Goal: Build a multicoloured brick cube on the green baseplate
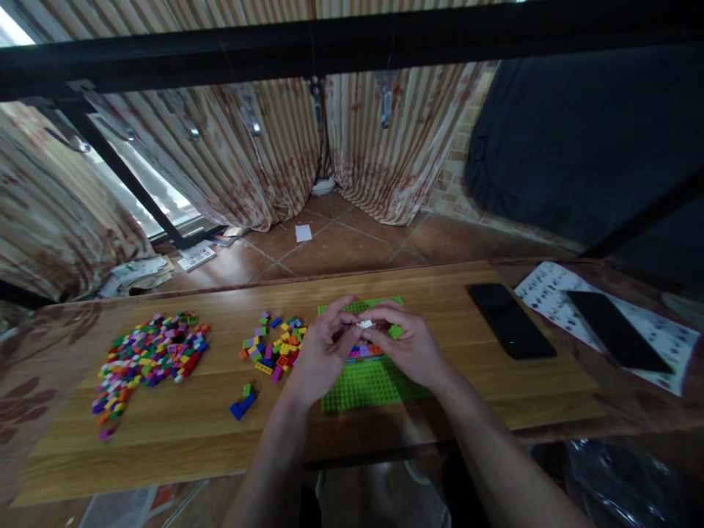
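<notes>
Above a green studded baseplate (357, 392), my left hand (327, 348) and my right hand (407, 345) meet, fingertips nearly together. Between them is a small white toy brick (365, 324), pinched by both hands. Beneath the fingers, a low build of coloured bricks (363, 351) in orange, purple and blue sits on the baseplate, partly hidden by my hands. To the left of my left hand lies a loose group of mixed bricks (283, 345). Nearer me are a few blue bricks (243, 405) with a green brick (248, 390) beside them.
A large heap of small coloured bricks (151, 352) spreads over the left of the wooden board (181, 455). At the right lies a black phone (511, 321). Another dark device (619, 330) rests on a printed sheet (555, 282). A dark metal bar (352, 37) crosses overhead with hanging hooks.
</notes>
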Available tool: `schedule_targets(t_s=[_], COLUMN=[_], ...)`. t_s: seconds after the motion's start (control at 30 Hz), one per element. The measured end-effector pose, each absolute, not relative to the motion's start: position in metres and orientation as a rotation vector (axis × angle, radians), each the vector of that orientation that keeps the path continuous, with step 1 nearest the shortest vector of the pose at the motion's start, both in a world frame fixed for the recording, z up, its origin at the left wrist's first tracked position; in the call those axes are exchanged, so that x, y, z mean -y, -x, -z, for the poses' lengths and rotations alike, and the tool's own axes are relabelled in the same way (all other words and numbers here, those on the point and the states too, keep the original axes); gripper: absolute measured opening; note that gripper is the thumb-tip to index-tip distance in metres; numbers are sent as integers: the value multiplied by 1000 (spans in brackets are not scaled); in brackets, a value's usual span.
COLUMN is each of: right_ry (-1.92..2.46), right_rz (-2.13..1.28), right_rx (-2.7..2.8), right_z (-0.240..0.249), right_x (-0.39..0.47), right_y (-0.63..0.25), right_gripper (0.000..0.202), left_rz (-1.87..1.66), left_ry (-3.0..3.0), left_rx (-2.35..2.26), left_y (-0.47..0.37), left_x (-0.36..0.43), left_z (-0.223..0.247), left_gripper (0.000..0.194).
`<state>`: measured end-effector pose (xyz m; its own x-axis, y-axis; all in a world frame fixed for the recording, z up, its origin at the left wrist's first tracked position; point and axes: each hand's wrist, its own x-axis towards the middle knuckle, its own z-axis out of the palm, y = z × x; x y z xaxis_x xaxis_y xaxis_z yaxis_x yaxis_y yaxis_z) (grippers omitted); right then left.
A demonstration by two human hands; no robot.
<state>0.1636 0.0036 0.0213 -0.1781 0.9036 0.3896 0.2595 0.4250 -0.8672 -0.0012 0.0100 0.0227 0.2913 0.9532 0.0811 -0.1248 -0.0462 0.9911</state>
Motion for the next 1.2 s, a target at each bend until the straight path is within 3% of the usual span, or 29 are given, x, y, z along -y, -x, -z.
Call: schedule_targets(t_s=[0.27,0.47,0.83,1.2], right_ry=[1085,1231,1295,1263], right_rz=[-863,-825,-786,-751], right_rx=[1700,1691,1806,1759], right_z=[-19,-17,-7,-4], right_x=[-4,-9,-13,-12], right_y=[-172,-191,-184,-182], right_gripper=[11,7,4,5], left_rz=[-1177,-1339,-1020,-1043], left_ry=[-1347,-1303,-1281,-1383], left_rx=[-971,-1322,-1392,-1372], left_y=[-1,12,-2,-9], left_x=[-10,-23,-19,-23], left_z=[-25,-17,-9,10], left_gripper=[48,35,45,40])
